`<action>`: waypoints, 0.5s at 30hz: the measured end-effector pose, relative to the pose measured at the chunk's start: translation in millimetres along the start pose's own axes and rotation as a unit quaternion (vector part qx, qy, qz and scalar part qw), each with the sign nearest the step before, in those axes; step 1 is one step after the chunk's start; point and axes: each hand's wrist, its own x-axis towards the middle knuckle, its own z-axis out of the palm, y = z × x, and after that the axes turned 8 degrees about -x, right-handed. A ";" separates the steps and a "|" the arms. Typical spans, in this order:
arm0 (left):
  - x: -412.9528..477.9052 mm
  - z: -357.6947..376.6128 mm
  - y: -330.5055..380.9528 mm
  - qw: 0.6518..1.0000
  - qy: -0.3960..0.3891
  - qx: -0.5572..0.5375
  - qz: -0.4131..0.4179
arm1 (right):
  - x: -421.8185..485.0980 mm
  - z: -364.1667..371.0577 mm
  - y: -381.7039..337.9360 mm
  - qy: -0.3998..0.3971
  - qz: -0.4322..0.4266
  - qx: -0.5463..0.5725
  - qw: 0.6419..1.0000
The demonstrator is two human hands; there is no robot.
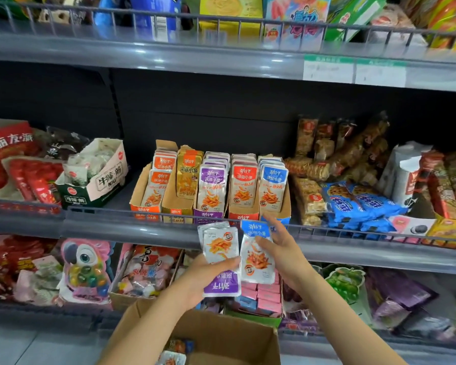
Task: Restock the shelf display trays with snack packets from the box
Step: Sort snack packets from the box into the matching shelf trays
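My left hand (pixel 208 275) grips a small stack of purple-labelled snack packets (pixel 221 248), held upside down in front of the middle shelf rail. My right hand (pixel 279 248) holds one blue-labelled packet (pixel 256 256) upright beside them, thumb across its front. Just above stand several cardboard display trays (pixel 284 204) in a row: orange (pixel 157 191), gold (pixel 186 175), purple (pixel 211 188), red (pixel 244 185) and blue (pixel 271 185) packets. The open cardboard box (pixel 237 335) sits low in front of me, with a few packets showing inside.
A wire rail (pixel 103 210) runs along the middle shelf's front edge. Left of the trays stands a green-and-white snack carton (pixel 100 180); to the right lie blue cookie packs (pixel 353 204) and brown bars. More snacks fill the shelves above and below.
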 end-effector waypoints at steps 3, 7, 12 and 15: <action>9.4 6.7 6.2 1.000 -0.013 0.008 -0.004 | 9.2 -11.6 -8.7 0.010 0.022 0.024 0.999; 24.3 21.1 19.5 0.999 -0.040 0.036 0.004 | 21.9 -25.1 -16.6 0.002 0.038 0.045 0.998; 44.1 36.5 44.3 0.993 -0.041 0.092 0.069 | 37.4 -46.9 -42.0 -0.066 0.046 0.119 0.990; 56.8 43.0 59.2 0.988 -0.027 0.115 0.095 | 54.9 -58.6 -61.6 -0.021 -0.024 0.034 0.999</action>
